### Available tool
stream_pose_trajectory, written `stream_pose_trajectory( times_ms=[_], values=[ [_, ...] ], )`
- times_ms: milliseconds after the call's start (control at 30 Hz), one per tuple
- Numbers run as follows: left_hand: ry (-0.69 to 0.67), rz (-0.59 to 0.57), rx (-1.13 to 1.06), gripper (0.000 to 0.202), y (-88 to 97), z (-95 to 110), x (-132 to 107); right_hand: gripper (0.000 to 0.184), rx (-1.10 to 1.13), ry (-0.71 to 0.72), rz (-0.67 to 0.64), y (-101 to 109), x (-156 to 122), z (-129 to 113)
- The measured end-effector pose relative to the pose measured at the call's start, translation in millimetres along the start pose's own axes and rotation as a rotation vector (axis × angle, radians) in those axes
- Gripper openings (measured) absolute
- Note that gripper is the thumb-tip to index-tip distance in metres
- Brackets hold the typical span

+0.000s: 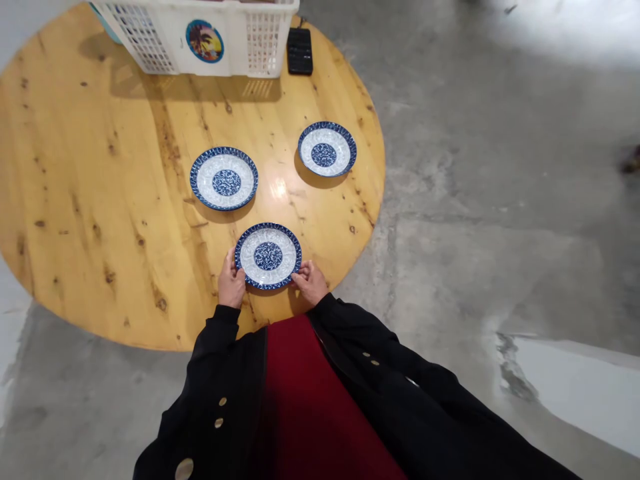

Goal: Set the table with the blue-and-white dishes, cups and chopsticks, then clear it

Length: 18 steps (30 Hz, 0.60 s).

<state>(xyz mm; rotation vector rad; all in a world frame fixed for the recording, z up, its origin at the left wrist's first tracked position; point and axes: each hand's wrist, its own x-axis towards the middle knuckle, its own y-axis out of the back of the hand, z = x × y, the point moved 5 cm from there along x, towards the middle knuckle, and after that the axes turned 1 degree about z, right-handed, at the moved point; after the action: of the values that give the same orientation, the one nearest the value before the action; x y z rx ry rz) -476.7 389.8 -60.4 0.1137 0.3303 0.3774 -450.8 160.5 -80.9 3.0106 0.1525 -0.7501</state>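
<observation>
Close to the near edge of the table is a blue-and-white patterned plate (268, 256). My left hand (231, 283) grips its left rim, thumb over the edge. At the lower right rim, my right hand (311, 281) pinches the same plate between thumb and fingers. Whether its underside touches the wood I cannot tell. A second plate (224, 179) of the same pattern lies up and to the left. The third matching plate (327, 149) is farther off to the right, near the table's right edge.
The round wooden table (100, 220) ends just right of the plates, with grey concrete floor (475, 200) beyond. At its far side stands a white plastic basket (230, 43) with a round picture sticker. Beside that lies a small black object (300, 51).
</observation>
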Motion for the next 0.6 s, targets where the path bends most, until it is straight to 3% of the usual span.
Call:
stream_pose_trajectory(
  times_ms=[600],
  values=[
    [-0.031, 0.005, 0.008, 0.066, 3.9, -8.3, 5.4, 0.038, -0.001, 0.003, 0.019, -1.5, 1.9, 8.8]
  ],
)
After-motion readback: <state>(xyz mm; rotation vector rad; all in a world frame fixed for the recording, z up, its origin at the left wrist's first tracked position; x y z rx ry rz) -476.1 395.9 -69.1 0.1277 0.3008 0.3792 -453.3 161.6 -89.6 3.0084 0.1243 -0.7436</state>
